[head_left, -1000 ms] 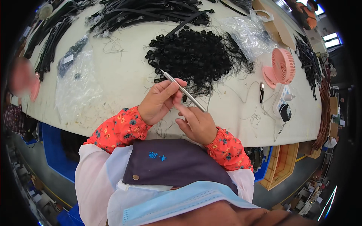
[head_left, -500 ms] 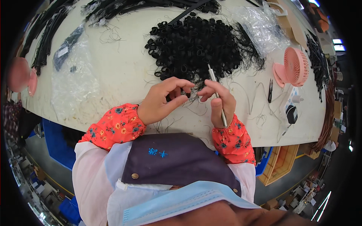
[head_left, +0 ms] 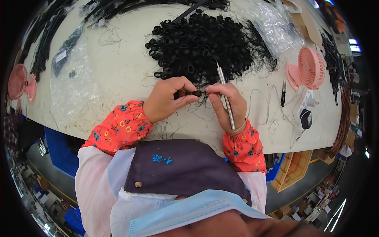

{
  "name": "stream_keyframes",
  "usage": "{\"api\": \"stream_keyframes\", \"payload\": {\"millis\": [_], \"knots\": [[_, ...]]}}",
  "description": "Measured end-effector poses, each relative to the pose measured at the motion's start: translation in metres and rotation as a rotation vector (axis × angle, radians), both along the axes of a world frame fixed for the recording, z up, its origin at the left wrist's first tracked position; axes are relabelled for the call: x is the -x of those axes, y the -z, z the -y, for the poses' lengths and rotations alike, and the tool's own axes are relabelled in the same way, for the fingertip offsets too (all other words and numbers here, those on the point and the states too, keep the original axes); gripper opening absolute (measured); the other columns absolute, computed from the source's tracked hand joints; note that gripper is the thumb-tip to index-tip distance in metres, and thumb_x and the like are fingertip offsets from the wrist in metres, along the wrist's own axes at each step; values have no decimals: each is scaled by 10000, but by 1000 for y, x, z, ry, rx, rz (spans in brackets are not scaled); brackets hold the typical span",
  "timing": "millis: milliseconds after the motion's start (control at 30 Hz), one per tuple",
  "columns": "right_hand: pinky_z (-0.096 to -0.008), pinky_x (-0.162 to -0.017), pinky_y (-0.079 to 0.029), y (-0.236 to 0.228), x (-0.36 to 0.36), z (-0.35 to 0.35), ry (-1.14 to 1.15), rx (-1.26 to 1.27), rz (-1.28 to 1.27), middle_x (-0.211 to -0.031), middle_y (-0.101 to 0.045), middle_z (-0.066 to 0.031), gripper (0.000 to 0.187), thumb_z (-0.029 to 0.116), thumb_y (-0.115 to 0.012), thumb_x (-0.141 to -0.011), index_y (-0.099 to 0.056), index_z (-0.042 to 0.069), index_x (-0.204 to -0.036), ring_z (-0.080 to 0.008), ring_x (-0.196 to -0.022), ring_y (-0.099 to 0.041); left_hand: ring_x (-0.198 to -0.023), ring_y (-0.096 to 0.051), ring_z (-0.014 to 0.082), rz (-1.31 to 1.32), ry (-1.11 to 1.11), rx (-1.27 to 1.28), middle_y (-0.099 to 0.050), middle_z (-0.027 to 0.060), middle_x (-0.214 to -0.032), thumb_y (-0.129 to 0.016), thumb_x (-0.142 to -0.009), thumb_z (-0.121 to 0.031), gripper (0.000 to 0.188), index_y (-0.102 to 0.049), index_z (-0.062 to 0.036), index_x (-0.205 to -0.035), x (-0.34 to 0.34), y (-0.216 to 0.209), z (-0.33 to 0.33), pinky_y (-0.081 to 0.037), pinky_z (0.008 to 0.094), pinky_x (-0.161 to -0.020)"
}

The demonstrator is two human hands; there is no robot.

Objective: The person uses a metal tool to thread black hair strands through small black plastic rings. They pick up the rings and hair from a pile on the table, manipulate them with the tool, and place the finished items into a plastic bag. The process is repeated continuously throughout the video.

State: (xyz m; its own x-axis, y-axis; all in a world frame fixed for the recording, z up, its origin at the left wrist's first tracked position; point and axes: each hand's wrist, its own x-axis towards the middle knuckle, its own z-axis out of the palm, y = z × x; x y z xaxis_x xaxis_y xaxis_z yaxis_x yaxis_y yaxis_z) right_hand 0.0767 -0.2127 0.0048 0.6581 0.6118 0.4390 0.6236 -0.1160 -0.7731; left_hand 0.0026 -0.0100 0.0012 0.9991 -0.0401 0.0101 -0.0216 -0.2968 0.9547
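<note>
My left hand [head_left: 164, 100] pinches a small black strap loop [head_left: 196, 93] between thumb and fingertips. Close beside it, my right hand [head_left: 237, 104] is closed around a slim silver pen-shaped tool [head_left: 220, 74], whose thin tip points away from me. The right thumb and forefinger come together near the loop; whether they grip a thread there is too small to tell. Just beyond both hands lies a heap of similar black loops [head_left: 197, 43], with loose black threads [head_left: 260, 45] along its right side.
Pink fans [head_left: 310, 69] [head_left: 17, 82] stand at right and far left. Plastic bags [head_left: 75, 91] [head_left: 274, 27] flank the heap. Black straps [head_left: 130, 10] lie at the back. Black-handled snips [head_left: 284, 94] and a thin cord [head_left: 267, 106] lie right of my hand.
My left fingers have closed and a black loop now shows at their tips. My right thumb and forefinger have drawn together near it, the tool still in that hand.
</note>
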Motion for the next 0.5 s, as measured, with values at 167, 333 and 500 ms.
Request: {"api": "stream_keyframes", "payload": {"millis": [167,333,500], "knots": [[-302,-712,-529,6,6,-12,-91,-118,15,-941,-657,-122,347,-72,-695,-754,-612,66,-1061,-245,-821,-655,-620,-591,67,-115,63,305,-633,32,-738,-719,-837,-45,165,-588,-6,-928,5,0,1,-468,211,-564],[-301,-707,-527,6,7,-10,-79,-104,-16,-935,-657,-123,347,-87,-690,-740,-614,61,-1045,-240,-817,-655,-635,-595,65,-140,66,304,-636,27,-746,-692,-859,-55,147,-594,-1,-955,5,-1,0,-470,209,-571],[-293,-694,-524,1,7,-9,-12,-104,-23,-898,-657,-120,345,-97,-679,-717,-613,52,-1021,-232,-785,-652,-660,-594,56,-197,34,398,-640,20,-773,-652,-894,-87,143,-624,3,-1001,4,-5,0,-468,204,-584]]}}
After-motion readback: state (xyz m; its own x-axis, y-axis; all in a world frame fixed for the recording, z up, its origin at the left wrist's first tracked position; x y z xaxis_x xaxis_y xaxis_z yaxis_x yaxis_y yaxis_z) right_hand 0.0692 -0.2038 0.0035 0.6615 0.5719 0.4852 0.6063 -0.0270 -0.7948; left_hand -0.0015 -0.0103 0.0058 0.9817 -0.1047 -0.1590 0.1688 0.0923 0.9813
